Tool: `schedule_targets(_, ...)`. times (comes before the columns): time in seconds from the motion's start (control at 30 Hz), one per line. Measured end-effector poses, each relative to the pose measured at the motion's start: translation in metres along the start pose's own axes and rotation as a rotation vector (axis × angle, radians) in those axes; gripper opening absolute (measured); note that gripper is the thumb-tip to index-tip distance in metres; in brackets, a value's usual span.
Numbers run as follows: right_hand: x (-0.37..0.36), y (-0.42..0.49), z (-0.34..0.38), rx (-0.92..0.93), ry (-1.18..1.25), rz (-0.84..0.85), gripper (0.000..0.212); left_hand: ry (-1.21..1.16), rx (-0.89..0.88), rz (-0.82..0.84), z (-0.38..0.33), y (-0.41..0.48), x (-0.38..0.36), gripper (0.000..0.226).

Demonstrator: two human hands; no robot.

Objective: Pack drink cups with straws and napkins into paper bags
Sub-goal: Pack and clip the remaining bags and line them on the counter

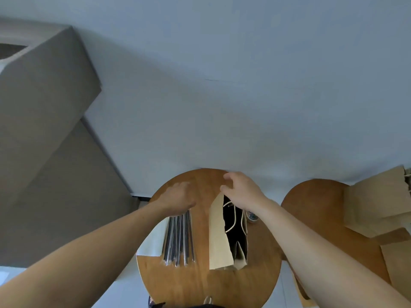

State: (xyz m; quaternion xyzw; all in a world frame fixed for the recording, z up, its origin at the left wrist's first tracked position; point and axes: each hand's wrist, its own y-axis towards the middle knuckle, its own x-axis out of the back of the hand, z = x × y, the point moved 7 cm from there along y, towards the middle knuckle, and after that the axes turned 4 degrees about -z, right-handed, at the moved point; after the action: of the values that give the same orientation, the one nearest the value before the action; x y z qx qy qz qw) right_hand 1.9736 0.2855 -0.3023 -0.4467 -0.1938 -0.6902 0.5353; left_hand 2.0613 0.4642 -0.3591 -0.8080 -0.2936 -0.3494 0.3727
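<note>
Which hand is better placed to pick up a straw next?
Left: the left hand lies on the bundle of clear-wrapped straws, while the right hand is at the far rim of the open brown paper bag.

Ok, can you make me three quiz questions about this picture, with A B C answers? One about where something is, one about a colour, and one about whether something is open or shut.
1. Where do the straws lie?
A) left of the paper bag
B) inside it
C) on the floor

2. What colour is the round table?
A) white
B) brown wood
C) black

3. The paper bag is
A) folded flat
B) taped shut
C) open

Answers:
1 A: the bundle lies on the table, beside the bag's left side.
2 B: its top shows brown wood grain.
3 C: its dark inside shows, and the right hand holds its far rim.
</note>
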Motion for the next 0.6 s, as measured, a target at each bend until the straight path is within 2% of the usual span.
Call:
schedule_targets(0.1, -0.024, 0.016, 0.038, 0.076, -0.05, 0.074, 0.053, -0.01, 0.048, -0.037, 0.025, -0.009, 0.013, 0.033)
schedule_targets(0.13, -0.032, 0.019, 0.049, 0.094, -0.062, 0.098, 0.054, -0.013, 0.082, -0.045, 0.034, -0.013, 0.018, 0.03)
schedule_targets(0.2, -0.046, 0.025, 0.067, 0.125, -0.085, 0.137, 0.056, -0.008, 0.15, -0.062, 0.048, -0.023, 0.031, 0.037)
schedule_targets(0.33, -0.045, 0.046, 0.114, 0.211, -0.146, 0.148, 0.055, -0.004, 0.183, -0.2, 0.059, -0.042, 0.084, 0.068)
schedule_targets(0.6, 0.035, 0.087, 0.234, 0.415, -0.244, -0.02, 0.057, 0.126, 0.114, -0.569, 0.03, -0.074, 0.263, 0.069)
